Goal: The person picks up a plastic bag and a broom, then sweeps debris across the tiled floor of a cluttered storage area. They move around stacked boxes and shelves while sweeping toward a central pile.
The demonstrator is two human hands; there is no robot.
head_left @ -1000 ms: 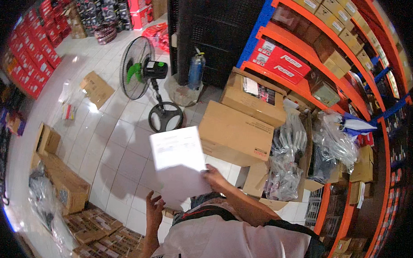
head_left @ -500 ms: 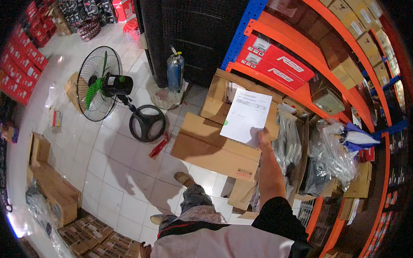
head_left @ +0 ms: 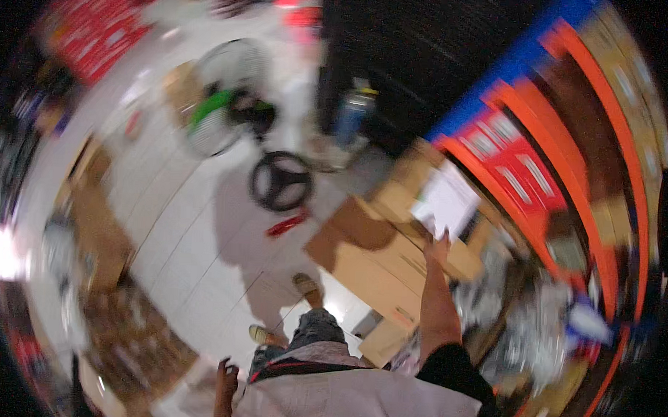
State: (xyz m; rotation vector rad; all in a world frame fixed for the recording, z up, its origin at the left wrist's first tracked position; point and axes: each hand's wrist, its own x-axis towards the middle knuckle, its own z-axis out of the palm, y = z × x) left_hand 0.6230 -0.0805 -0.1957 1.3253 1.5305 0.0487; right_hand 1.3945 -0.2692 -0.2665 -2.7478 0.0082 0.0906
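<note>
A white printed sheet of paper (head_left: 452,198) lies over the brown cardboard boxes beside the orange shelving. My right hand (head_left: 438,245) reaches to the sheet's near edge, its fingers apart and seemingly loose from the paper; blur hides the exact contact. Below the sheet is a large brown cardboard box (head_left: 380,261). Low in the picture, my left hand (head_left: 227,377) hangs beside my body with loosely bent, parted fingers and nothing in it.
A fan (head_left: 234,106) with a round black base (head_left: 282,181) stands on the tiled floor, near a blue cylinder (head_left: 354,114). Orange shelving (head_left: 571,165) with red boxes (head_left: 508,159) runs along the right. Plastic-wrapped items (head_left: 532,329) and cardboard boxes (head_left: 127,341) flank me.
The view has turned and blurred. My right hand's fingers, closed on the sheet's edge before, have spread, and the sheet rests farther onto the boxes. My left hand shows more fully.
</note>
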